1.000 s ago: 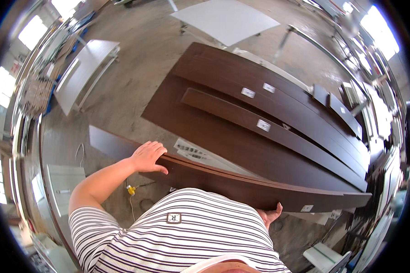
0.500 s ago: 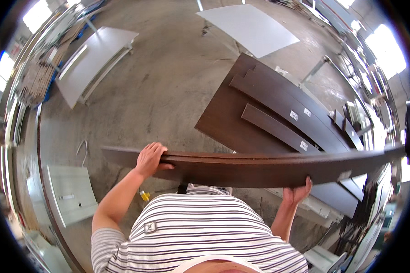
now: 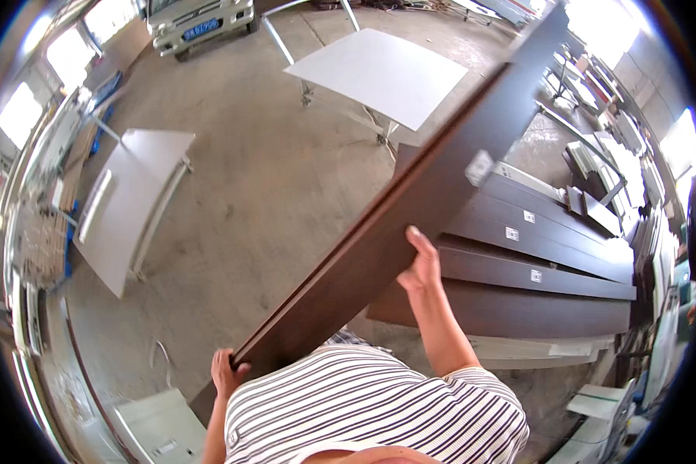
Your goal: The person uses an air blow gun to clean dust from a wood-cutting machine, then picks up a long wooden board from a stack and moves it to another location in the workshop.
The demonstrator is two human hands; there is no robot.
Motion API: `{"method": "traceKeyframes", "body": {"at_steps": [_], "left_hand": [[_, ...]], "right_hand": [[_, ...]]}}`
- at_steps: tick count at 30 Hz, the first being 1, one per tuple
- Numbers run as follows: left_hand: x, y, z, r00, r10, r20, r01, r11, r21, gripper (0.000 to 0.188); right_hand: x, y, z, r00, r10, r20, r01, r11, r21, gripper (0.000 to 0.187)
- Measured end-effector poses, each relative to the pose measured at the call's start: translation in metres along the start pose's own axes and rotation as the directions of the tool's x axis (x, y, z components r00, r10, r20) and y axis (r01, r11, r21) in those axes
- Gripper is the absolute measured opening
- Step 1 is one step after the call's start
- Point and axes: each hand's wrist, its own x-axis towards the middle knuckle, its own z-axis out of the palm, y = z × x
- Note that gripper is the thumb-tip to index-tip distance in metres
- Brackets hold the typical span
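Two long, narrow dark brown boards (image 3: 356, 259), lying face to face, slant across my front from low left to far upper right. My left hand (image 3: 226, 373) wraps round their upper edge near the low left end, closed on them. Further along, my right hand (image 3: 421, 263) grips them from below, its thumb on the broad face; most of its fingers are hidden. A white label (image 3: 479, 167) sits on that face. Beyond and right of my right hand, more dark brown boards (image 3: 533, 259) of differing widths lie stacked, several with white labels.
A wheeled stand with a light grey panel (image 3: 383, 73) is ahead. Another light panel on a stand (image 3: 135, 201) is at left. A pale panel (image 3: 158, 425) lies low left. A vehicle (image 3: 201, 23) is parked at the far left. Stacked material (image 3: 46, 240) lines the left side.
The held boards have swung from nearly level to a steep diagonal, right end up and away, left end lower and nearer. My right hand has risen; my left has dropped. The whole view has shifted.
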Motion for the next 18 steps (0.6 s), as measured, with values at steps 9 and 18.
{"method": "traceKeyframes", "body": {"at_steps": [9, 18], "left_hand": [[-0.01, -0.209, -0.064, 0.525, -0.785, 0.329, 0.842, 0.535, -0.067, 0.038], [0.216, -0.255, -0.092, 0.634, -0.658, 0.406, 0.738, 0.672, -0.061, 0.049]], "right_hand": [[0.168, 0.165, 0.082, 0.95, 0.302, 0.084, -0.303, 0.953, -0.006, 0.043], [0.282, 0.27, 0.147, 0.945, 0.298, -0.132, -0.318, 0.931, -0.179, 0.057]]}}
